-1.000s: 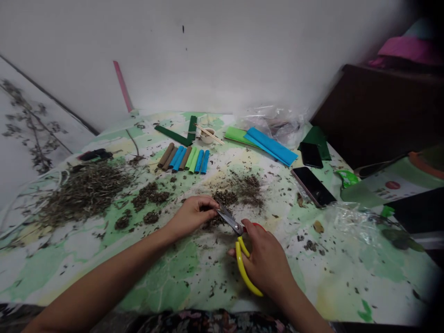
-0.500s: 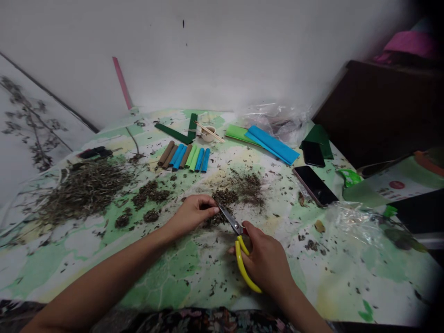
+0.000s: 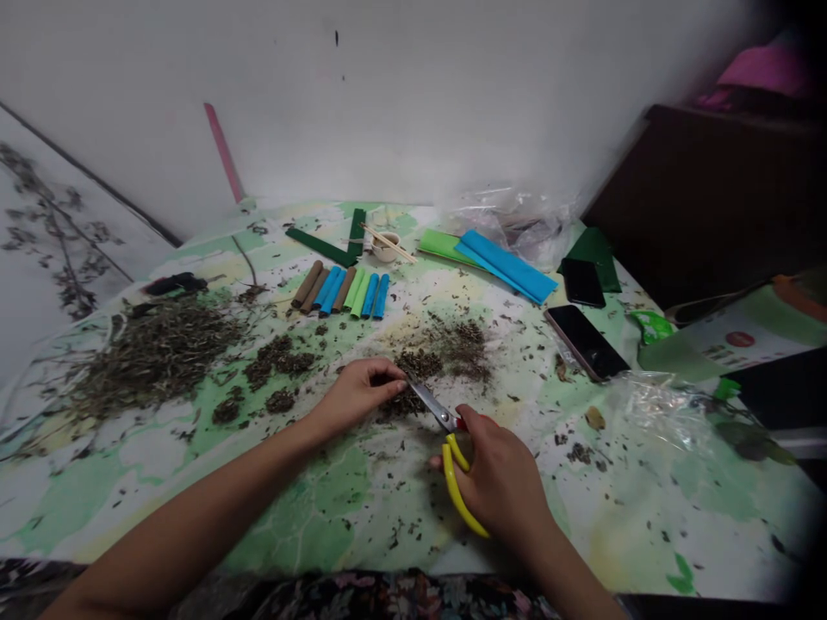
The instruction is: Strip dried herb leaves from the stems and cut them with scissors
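My right hand (image 3: 500, 469) grips a pair of scissors (image 3: 457, 495) by its yellow handles, the blades pointing up and left. Thumb and fingers of my left hand (image 3: 362, 392) are pinched together at the blade tips. What they pinch is too small to make out; it could be a bit of dried plant. Right below the blades lies a heap of dark dried plant bits (image 3: 419, 362), with finer crumbs (image 3: 469, 349) spread just behind it. Smaller clumps (image 3: 277, 357) of the same stuff lie to the left of my left hand.
A large pile of dried stalks (image 3: 158, 353) covers the left side. Several brown, blue and green rolls (image 3: 332, 290) lie in a row behind the clumps. Farther back stand a small cup (image 3: 386, 250) with sticks across it and folded blue paper (image 3: 504, 265). Phones (image 3: 587, 343) lie at right beside crumpled plastic (image 3: 659, 409).
The scissors and my right hand have shifted slightly right. My left hand keeps its pinch at the blade tips. The whole view has moved a little.
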Motion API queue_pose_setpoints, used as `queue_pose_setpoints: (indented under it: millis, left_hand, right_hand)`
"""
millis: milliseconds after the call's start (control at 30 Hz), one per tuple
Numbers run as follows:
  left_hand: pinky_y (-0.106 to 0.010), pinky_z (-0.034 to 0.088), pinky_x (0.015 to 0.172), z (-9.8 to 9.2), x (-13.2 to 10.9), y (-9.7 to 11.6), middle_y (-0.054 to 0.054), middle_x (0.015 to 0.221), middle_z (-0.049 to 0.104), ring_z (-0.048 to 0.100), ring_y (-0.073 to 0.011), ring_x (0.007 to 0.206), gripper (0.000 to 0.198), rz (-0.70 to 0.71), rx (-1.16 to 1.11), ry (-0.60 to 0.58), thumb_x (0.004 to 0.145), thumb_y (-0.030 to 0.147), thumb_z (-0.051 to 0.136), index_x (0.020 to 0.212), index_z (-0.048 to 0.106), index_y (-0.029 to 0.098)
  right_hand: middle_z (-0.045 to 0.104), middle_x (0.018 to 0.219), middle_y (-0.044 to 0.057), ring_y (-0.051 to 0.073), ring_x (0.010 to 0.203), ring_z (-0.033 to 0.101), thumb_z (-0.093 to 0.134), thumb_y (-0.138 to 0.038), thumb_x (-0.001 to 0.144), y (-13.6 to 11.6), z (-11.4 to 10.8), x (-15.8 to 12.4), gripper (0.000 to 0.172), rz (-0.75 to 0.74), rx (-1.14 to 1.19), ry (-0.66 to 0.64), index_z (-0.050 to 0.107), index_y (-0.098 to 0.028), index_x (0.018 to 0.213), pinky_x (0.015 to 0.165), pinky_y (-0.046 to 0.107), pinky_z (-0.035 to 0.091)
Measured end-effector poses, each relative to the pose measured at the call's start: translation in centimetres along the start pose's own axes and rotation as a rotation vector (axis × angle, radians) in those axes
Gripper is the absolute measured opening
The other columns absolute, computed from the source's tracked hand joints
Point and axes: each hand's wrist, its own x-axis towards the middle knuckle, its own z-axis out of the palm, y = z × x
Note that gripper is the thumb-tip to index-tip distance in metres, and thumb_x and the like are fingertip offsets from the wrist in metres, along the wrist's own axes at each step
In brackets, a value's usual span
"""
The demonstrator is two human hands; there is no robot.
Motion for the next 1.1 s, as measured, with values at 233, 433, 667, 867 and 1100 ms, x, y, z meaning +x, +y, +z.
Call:
queue_pose_setpoints:
  millis: [233, 433, 667, 867, 1100]
  left_hand:
    - [-0.033, 0.046, 0.082, -0.8, 0.3, -0.3, -0.007, 0.089, 0.069, 0.062, -0.0206, 0.087, 0.017, 0.090, 0.203, 0.105, 0.078, 0.024, 0.054, 0.084, 0.067, 0.016]
    - [-0.035, 0.044, 0.088, 0.1, -0.2, 0.2, -0.008, 0.101, 0.066, 0.059, -0.0218, 0.097, 0.026, 0.208, 0.354, 0.081, 0.078, 0.036, 0.060, 0.096, 0.065, 0.018]
    - [-0.035, 0.044, 0.088, 0.3, -0.1, 0.0, -0.008, 0.101, 0.067, 0.059, -0.0212, 0.097, 0.026, 0.211, 0.374, 0.108, 0.084, 0.037, 0.051, 0.097, 0.064, 0.019]
    - [-0.032, 0.047, 0.080, -2.2, -0.8, -0.4, -0.007, 0.096, 0.069, 0.062, -0.0216, 0.090, 0.030, 0.125, 0.460, 0.218, 0.087, 0.037, 0.043, 0.098, 0.065, 0.019]
    - [-0.036, 0.045, 0.084, -6.4, -4.6, -1.8, -0.010, 0.099, 0.067, 0.060, -0.0242, 0.095, 0.031, 0.157, 0.719, 0.290, 0.086, 0.039, 0.044, 0.100, 0.063, 0.017]
  right_hand:
    - [0.056, 0.094, 0.009, 0.026, 0.092, 0.051, 0.060, -0.033, 0.071, 0.8, -0.3, 0.3, 0.059, -0.040, -0.076, 0.067, 0.046, -0.023, 0.128, 0.090, 0.041, 0.032]
    - [0.055, 0.093, 0.009, 0.026, 0.091, 0.050, 0.059, -0.030, 0.070, 0.7, -0.4, 0.1, 0.059, -0.060, -0.100, 0.084, 0.047, -0.024, 0.128, 0.091, 0.043, 0.031]
    - [0.058, 0.093, 0.009, 0.026, 0.091, 0.053, 0.060, -0.034, 0.071, 0.9, -1.3, -0.2, 0.058, -0.066, -0.127, 0.095, 0.049, -0.025, 0.127, 0.088, 0.043, 0.034]
    - [0.064, 0.097, 0.010, 0.028, 0.090, 0.059, 0.057, -0.039, 0.073, 5.5, -3.4, -0.4, 0.054, 0.078, -0.242, 0.070, 0.052, -0.024, 0.125, 0.083, 0.042, 0.040]
    - [0.063, 0.111, 0.014, 0.032, 0.095, 0.062, 0.049, -0.047, 0.076, 12.9, -5.7, -0.2, 0.054, 0.401, -0.387, 0.106, 0.052, -0.019, 0.123, 0.072, 0.040, 0.048]
